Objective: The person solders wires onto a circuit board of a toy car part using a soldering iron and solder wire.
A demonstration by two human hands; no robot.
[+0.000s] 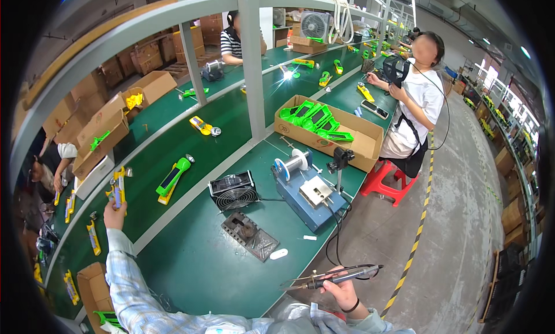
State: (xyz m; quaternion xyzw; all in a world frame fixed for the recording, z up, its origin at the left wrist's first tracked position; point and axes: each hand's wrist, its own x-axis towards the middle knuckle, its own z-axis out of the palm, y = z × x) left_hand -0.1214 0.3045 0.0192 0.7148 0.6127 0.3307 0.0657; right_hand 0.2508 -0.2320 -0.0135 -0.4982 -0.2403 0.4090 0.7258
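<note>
My left hand (pixel 114 213) reaches out over the green conveyor belt (pixel 191 137) and grips a yellow and blue flashlight part (pixel 118 186), held upright. My right hand (pixel 342 286) stays close to my body at the bench's near edge, holding a slim soldering iron (pixel 332 276) that points left, its cable trailing to the blue soldering station (pixel 309 195). A green and yellow flashlight (pixel 172 178) lies on the belt just right of my left hand.
A small black fan (pixel 233 190) and a metal solder stand (pixel 251 234) sit on the bench. A cardboard box of green parts (pixel 329 131) lies further along. A person on a red stool (pixel 386 181) works at the right; other people sit across the belt. Open cartons line the left.
</note>
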